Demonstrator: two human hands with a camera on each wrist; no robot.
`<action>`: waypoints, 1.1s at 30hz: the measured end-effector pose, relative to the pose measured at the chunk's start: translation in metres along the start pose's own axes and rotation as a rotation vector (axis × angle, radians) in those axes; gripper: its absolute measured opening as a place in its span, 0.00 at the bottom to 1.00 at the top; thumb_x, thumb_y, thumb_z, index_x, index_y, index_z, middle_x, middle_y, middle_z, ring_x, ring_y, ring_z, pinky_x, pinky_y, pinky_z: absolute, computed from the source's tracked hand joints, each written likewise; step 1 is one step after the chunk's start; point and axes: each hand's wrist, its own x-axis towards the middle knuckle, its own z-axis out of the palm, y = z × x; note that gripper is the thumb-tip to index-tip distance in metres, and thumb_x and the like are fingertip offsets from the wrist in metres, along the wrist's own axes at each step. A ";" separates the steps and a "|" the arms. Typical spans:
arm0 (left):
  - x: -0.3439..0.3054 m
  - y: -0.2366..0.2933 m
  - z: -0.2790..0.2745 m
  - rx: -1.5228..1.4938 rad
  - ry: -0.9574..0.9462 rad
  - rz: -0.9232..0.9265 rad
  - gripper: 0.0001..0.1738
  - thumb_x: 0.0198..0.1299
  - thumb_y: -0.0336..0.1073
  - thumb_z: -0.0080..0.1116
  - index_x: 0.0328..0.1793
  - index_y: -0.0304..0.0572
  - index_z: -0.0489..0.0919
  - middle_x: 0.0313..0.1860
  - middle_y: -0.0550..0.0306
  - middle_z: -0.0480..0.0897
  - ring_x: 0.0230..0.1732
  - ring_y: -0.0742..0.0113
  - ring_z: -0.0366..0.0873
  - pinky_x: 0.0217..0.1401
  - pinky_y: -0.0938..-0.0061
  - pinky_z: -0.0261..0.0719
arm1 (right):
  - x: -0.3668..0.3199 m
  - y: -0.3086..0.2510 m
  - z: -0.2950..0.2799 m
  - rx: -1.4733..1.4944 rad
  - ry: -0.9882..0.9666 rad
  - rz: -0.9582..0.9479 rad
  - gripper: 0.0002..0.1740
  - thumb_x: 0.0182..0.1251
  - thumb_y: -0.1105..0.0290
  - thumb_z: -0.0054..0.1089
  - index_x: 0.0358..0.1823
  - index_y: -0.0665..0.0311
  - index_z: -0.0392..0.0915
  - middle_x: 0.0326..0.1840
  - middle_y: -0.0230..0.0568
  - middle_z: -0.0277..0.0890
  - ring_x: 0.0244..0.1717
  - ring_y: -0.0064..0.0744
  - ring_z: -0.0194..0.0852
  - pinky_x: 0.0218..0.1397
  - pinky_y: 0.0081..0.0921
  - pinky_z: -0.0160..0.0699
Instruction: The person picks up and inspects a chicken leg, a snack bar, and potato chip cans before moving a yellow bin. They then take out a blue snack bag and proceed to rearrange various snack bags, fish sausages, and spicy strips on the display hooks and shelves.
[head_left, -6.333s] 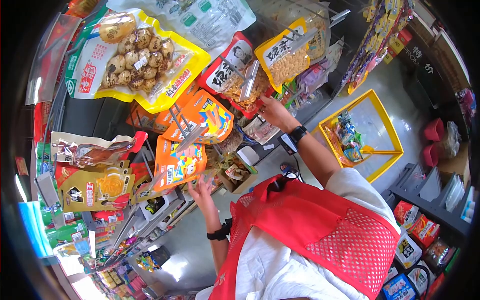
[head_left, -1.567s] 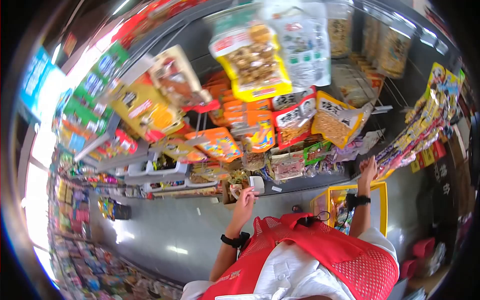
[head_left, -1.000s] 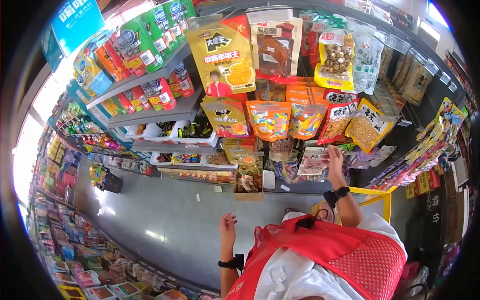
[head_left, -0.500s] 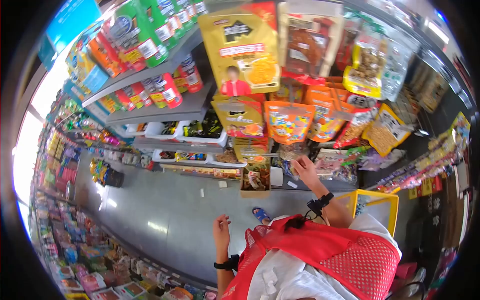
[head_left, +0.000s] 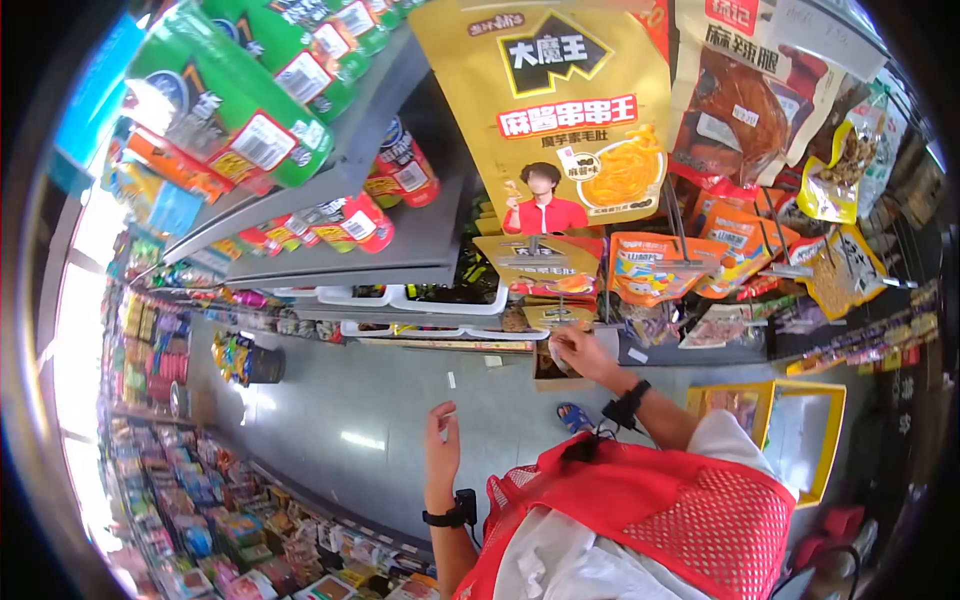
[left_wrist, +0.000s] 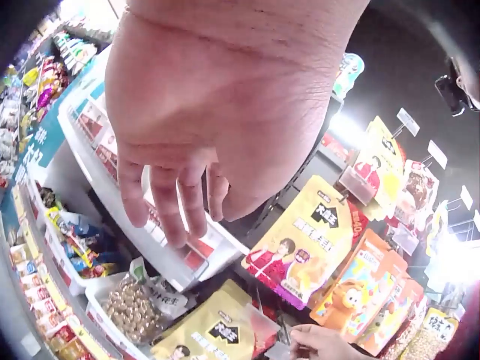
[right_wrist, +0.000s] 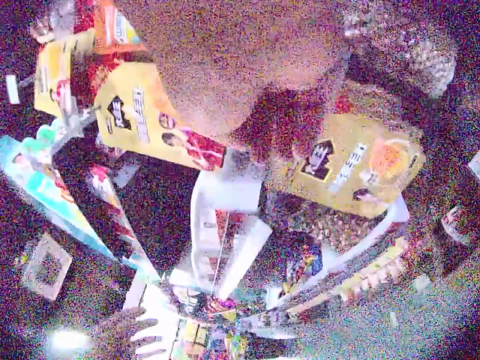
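Note:
My right hand [head_left: 583, 353] reaches to the lower part of the snack rack, its loosely bent fingers right at the lowest gold snack pouch [head_left: 556, 316]. In the left wrist view the right hand [left_wrist: 326, 343] appears beside the hook next to a gold pouch [left_wrist: 217, 326]. The grainy right wrist view shows the right hand [right_wrist: 240, 60] overlapping a gold pouch [right_wrist: 360, 161], its fingertips in shadow. My left hand [head_left: 442, 455] hangs over the floor with relaxed fingers and holds nothing. Its palm and fingers [left_wrist: 165, 202] fill the upper left wrist view.
Above hang a large gold pouch [head_left: 560, 120], a drumstick pack [head_left: 745, 110] and orange pouches [head_left: 655, 270]. Shelves at left carry green canisters [head_left: 250, 110] and white bins [head_left: 450, 300]. A cardboard box [head_left: 555, 378] stands below the rack; a yellow-framed bin [head_left: 830, 440] stands at right.
My right hand has moved left along the rack, away from the fried-snack bags, down to the lowest gold pouch. The head view has turned and come closer to the gold pouches. The left hand stays free.

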 end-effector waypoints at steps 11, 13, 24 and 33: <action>-0.062 -0.124 -0.067 -0.260 0.088 -0.199 0.14 0.67 0.30 0.55 0.58 0.42 0.77 0.55 0.49 0.82 0.51 0.58 0.82 0.53 0.66 0.80 | 0.020 -0.033 0.115 -0.081 -0.059 -0.131 0.11 0.73 0.72 0.55 0.52 0.68 0.73 0.39 0.35 0.77 0.39 0.25 0.76 0.43 0.24 0.77; -0.060 -0.148 -0.085 -0.208 0.121 -0.098 0.14 0.67 0.30 0.55 0.58 0.42 0.77 0.54 0.49 0.82 0.51 0.57 0.82 0.54 0.65 0.80 | 0.016 -0.056 0.131 -0.088 -0.197 -0.174 0.14 0.73 0.73 0.55 0.56 0.67 0.68 0.36 0.34 0.76 0.33 0.19 0.71 0.35 0.19 0.72; -0.072 -0.233 -0.256 -0.130 0.267 0.052 0.14 0.69 0.37 0.52 0.57 0.42 0.76 0.52 0.47 0.81 0.53 0.50 0.80 0.56 0.61 0.78 | 0.042 -0.113 0.337 -0.192 -0.415 -0.137 0.14 0.74 0.71 0.52 0.57 0.64 0.69 0.30 0.32 0.76 0.28 0.18 0.73 0.31 0.18 0.74; -0.219 -0.345 -0.332 -0.142 0.573 -0.423 0.13 0.69 0.37 0.53 0.55 0.43 0.76 0.49 0.48 0.82 0.49 0.51 0.82 0.52 0.63 0.79 | 0.065 -0.143 0.502 0.393 -0.584 0.407 0.09 0.75 0.61 0.54 0.47 0.57 0.76 0.36 0.31 0.80 0.33 0.25 0.80 0.35 0.21 0.79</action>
